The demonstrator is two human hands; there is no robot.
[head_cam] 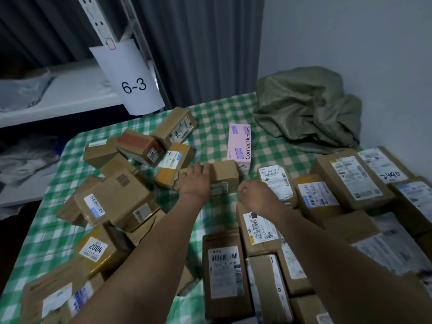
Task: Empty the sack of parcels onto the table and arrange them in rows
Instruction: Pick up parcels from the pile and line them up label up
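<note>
the sack (308, 108) lies crumpled and slack at the far right corner of the table (210, 113), close to the wall. a green checked cloth covers the table. the parcels lie in two groups. on the left is a heap (117, 197) of brown boxes, tilted and overlapping at all angles, with one near the front marked 2004 (93, 251). on the right are the rows (350, 178): boxes flat, labels up, set side by side with their long sides touching or nearly so, running from the near edge back toward the sack. both bare forearms reach in along the strip of cloth between the two groups. the left hand (195, 181) rests palm down on a box (224, 174) at the middle of the table, fingers laid over its top and relaxed, not clenched. that box lies crosswise, its far right corner touching a pink box (240, 143) printed "contact lenses", which lies flat behind it. the right hand (254, 194) hangs just beside the box's right end, above the near boxes of the rows, its fingers curled under; i cannot tell whether they pinch anything or touch the box. beyond the table's far left corner a white sign (134, 85) reading 6-3 hangs from a post in front of a shelf (70, 94).
</note>
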